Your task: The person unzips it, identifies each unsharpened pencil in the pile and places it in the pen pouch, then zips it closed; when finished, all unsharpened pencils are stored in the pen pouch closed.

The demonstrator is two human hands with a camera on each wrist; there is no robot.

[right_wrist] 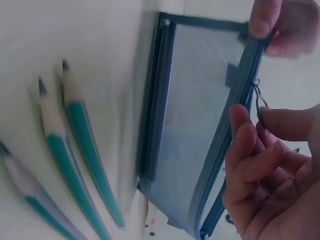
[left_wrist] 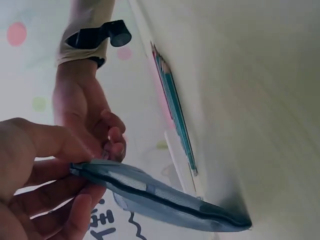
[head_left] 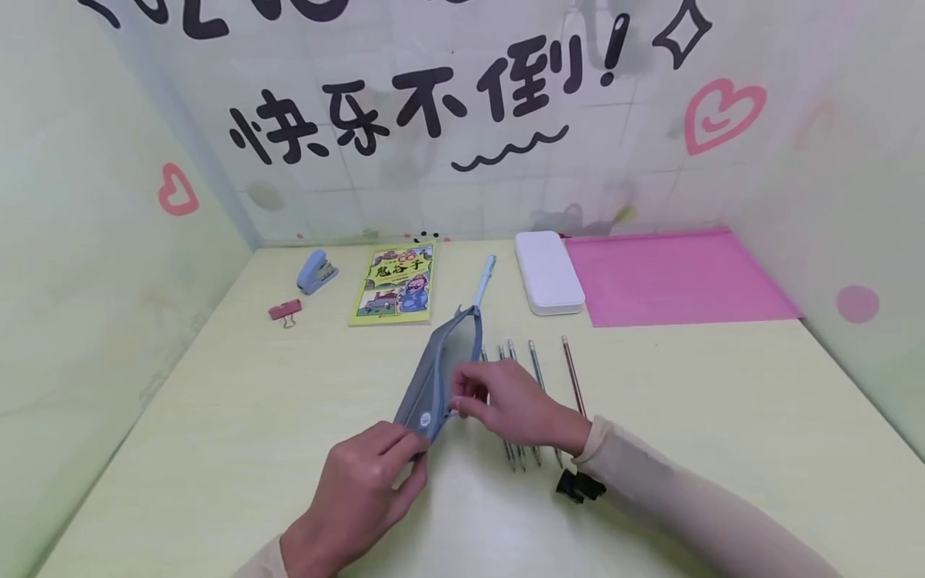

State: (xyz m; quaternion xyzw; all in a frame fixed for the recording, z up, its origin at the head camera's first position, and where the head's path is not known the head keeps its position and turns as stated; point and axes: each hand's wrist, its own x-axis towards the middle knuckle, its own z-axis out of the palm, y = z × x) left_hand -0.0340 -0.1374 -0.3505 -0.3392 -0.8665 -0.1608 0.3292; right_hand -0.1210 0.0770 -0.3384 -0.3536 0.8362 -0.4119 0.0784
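A blue-grey see-through zip pencil pouch (head_left: 426,377) stands tilted up on the table, its mouth gaping in the head view. My left hand (head_left: 368,482) pinches the pouch's near end between thumb and fingers. At the zipper, my right hand (head_left: 516,401) pinches the small zipper pull (right_wrist: 258,95) with thumb and forefinger, close to the left hand's end. Several pencils (head_left: 536,365) lie side by side beneath and right of the right hand, which partly hides them. A light blue pen (head_left: 485,281) shows beyond the pouch's far end; whether it touches the pouch, I cannot tell.
Along the back are a blue stapler (head_left: 315,273), a yellow booklet (head_left: 393,285), a white case (head_left: 549,273) and a pink sheet (head_left: 679,281). A red binder clip (head_left: 285,309) lies at left. A black device (left_wrist: 102,36) is strapped to the right wrist. Walls border the table.
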